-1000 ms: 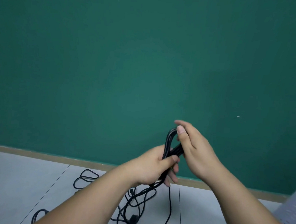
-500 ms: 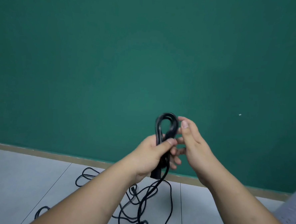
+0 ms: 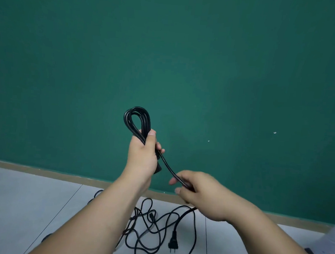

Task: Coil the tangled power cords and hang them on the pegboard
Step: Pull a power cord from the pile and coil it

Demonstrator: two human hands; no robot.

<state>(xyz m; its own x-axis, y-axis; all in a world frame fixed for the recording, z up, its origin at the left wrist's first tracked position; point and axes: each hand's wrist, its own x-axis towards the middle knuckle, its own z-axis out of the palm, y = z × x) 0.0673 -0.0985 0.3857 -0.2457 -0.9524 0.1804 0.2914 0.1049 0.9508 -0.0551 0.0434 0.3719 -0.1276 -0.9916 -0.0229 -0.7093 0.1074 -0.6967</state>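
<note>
Early days, by the look of it. Across the floor (image 3: pixel 20 206), a loose tangle of black cords (image 3: pixel 148 231) yet to be sorted; no cord seen on the visible corner of the white pegboard (image 3: pixel 329 252) at lower right. Only a few loops of coil (image 3: pixel 136 121) gathered so far. Raised left hand (image 3: pixel 142 156) wrapped round the loops' neck, thumb pressed on top; lower right hand (image 3: pixel 200 189) curled round the trailing cord (image 3: pixel 169 168), drawn taut between. Below, the plug (image 3: pixel 173 245), near the floor.
</note>
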